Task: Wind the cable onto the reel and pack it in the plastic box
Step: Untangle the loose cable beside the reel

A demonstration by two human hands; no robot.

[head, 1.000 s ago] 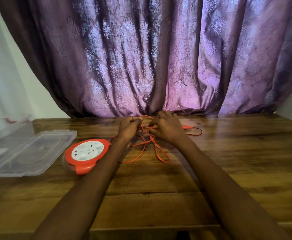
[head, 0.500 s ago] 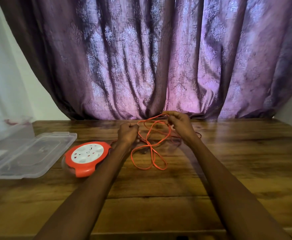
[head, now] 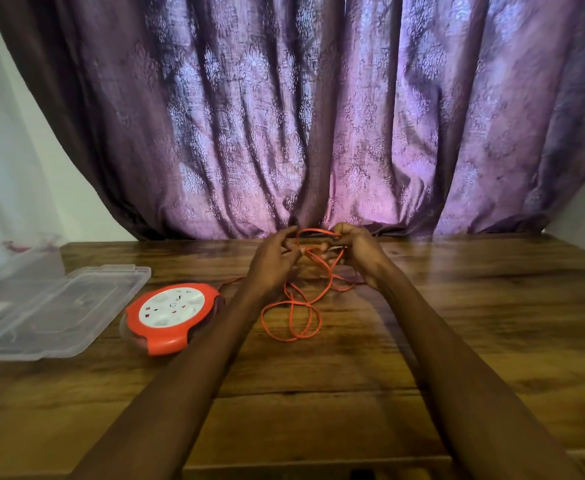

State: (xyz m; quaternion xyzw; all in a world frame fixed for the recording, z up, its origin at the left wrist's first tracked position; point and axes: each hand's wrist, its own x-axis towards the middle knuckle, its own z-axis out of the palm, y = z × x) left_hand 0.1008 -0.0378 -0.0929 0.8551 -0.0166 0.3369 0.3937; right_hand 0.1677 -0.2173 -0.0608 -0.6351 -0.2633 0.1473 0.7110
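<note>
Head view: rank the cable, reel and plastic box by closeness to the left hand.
1. Orange cable: at the left hand, fingers in its loops.
2. Reel: on the table, nearer the camera and to the left.
3. Plastic box: far left, beyond the reel.

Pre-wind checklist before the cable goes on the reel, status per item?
1. Cable untangled: not ok. The orange cable lies in crossed loops on the wooden table.
2. Right hand grip on cable: ok, fingers pinch a strand.
3. Left hand grip: cannot tell, fingers blurred among the strands.
4. Reel within reach: ok, flat on the table beside the left forearm.
5. Plastic box open: ok, lid folded back.
6. Cable's free end located: cannot tell.
</note>
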